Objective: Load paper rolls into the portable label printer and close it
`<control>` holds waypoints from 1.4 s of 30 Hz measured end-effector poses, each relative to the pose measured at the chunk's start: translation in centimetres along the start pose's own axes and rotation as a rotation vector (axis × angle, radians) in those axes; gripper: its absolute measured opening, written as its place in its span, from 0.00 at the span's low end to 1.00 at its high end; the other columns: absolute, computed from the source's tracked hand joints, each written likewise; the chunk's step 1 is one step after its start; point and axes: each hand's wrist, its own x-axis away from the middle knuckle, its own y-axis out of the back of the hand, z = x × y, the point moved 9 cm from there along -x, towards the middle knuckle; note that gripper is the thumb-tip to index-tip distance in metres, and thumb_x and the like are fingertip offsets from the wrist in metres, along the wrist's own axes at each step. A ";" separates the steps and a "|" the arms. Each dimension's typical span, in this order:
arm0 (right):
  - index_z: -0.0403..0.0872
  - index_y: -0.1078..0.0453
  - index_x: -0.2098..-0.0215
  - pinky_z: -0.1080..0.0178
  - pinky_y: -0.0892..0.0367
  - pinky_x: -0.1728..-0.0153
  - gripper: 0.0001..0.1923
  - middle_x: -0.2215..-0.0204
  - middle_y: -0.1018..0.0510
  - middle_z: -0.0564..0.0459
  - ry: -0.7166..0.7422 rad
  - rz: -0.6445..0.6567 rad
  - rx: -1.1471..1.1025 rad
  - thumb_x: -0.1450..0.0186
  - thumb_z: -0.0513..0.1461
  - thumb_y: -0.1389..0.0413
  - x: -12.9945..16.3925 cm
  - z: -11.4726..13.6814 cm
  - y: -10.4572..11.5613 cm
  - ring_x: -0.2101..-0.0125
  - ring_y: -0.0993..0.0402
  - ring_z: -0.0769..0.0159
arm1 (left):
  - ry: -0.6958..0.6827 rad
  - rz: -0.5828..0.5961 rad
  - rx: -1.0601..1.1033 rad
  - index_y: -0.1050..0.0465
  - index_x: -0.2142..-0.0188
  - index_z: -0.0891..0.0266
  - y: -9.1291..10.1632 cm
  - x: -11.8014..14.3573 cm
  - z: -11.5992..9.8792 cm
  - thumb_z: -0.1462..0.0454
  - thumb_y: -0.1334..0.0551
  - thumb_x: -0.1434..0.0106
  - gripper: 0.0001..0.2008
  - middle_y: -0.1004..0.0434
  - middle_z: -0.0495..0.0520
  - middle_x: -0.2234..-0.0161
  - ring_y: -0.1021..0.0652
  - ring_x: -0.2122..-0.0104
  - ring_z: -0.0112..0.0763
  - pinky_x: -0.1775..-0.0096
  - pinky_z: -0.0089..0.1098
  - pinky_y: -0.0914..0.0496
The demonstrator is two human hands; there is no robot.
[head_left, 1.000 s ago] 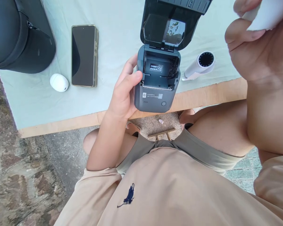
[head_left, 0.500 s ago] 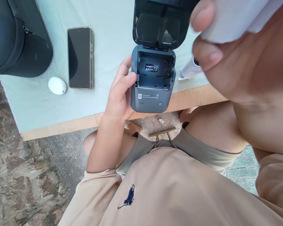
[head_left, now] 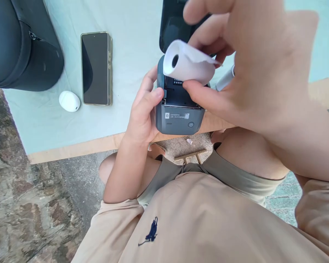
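From my head camera, my left hand [head_left: 142, 113] grips the small grey printer [head_left: 179, 117] by its side, thumb and fingers wrapped round the body, holding it just off the table edge [head_left: 79, 148] with its lid [head_left: 171, 29] swung open away from me. My right hand [head_left: 252, 69] is closed on a white paper roll [head_left: 188, 65], pinched between thumb below and fingertips above, and the roll sits directly over the open compartment, just above it and not yet seated as far as I can tell. A loose flap of paper points toward my right palm. Beyond my left hand on the pale cloth lie a phone [head_left: 95, 68] and a white oval case [head_left: 69, 101], with a dark bag [head_left: 22, 44] farther off; a second white roll [head_left: 225, 78] peeks out behind my right fingers. I judge the main risk to be the roll going in skewed or the wrong way round, since my right hand blocks my sight of the bay. The loose end could also fold under and jam, and my one-handed hold on the printer could let it tip over the edge.
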 end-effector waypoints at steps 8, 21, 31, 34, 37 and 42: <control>0.56 0.35 0.58 0.56 0.39 0.58 0.13 0.62 0.27 0.57 0.080 -0.035 0.245 0.41 0.44 0.41 0.6 0.7 0.5 0.54 0.25 0.57 | 0.007 -0.077 -0.061 0.29 0.49 0.53 0.6 0.2 0.4 0.51 0.34 0.36 0.19 0.20 0.52 0.48 0.39 0.28 0.52 0.34 0.50 0.32; 0.49 0.33 0.62 0.53 0.36 0.58 0.12 0.54 0.24 0.52 0.085 0.066 0.423 0.32 0.48 0.50 0.4 0.8 -1.2 0.50 0.27 0.51 | 0.058 -0.078 -0.090 0.27 0.52 0.48 0.9 0.0 0.7 0.49 0.32 0.41 0.20 0.19 0.52 0.48 0.38 0.29 0.56 0.37 0.50 0.29; 0.50 0.30 0.57 0.61 0.46 0.65 0.13 0.62 0.24 0.52 0.022 -0.010 0.535 0.33 0.46 0.50 0.0 -0.3 -0.2 0.57 0.26 0.59 | 0.010 -0.083 -0.065 0.26 0.51 0.52 0.8 0.1 0.4 0.53 0.33 0.37 0.17 0.19 0.53 0.50 0.28 0.35 0.52 0.44 0.44 0.24; 0.48 0.29 0.62 0.62 0.49 0.69 0.12 0.71 0.27 0.52 0.249 -0.141 0.565 0.32 0.43 0.53 0.8 0.9 0.2 0.65 0.29 0.66 | -0.006 -0.088 -0.061 0.26 0.51 0.54 0.6 0.1 0.1 0.55 0.35 0.36 0.16 0.19 0.53 0.51 0.27 0.36 0.50 0.45 0.41 0.23; 0.48 0.31 0.62 0.63 0.47 0.70 0.10 0.70 0.26 0.54 0.624 -0.284 0.551 0.31 0.38 0.54 3.4 3.1 -0.2 0.68 0.32 0.70 | -0.025 -0.053 -0.051 0.26 0.51 0.56 0.6 -0.1 0.0 0.54 0.35 0.36 0.15 0.19 0.54 0.53 0.25 0.39 0.50 0.46 0.43 0.24; 0.49 0.31 0.64 0.65 0.45 0.72 0.05 0.70 0.24 0.60 0.860 -0.331 0.517 0.34 0.34 0.48 6.3 4.3 -1.7 0.73 0.39 0.72 | -0.063 -0.017 -0.092 0.25 0.51 0.52 1.0 -0.4 0.2 0.54 0.29 0.43 0.21 0.20 0.54 0.58 0.23 0.45 0.51 0.54 0.40 0.25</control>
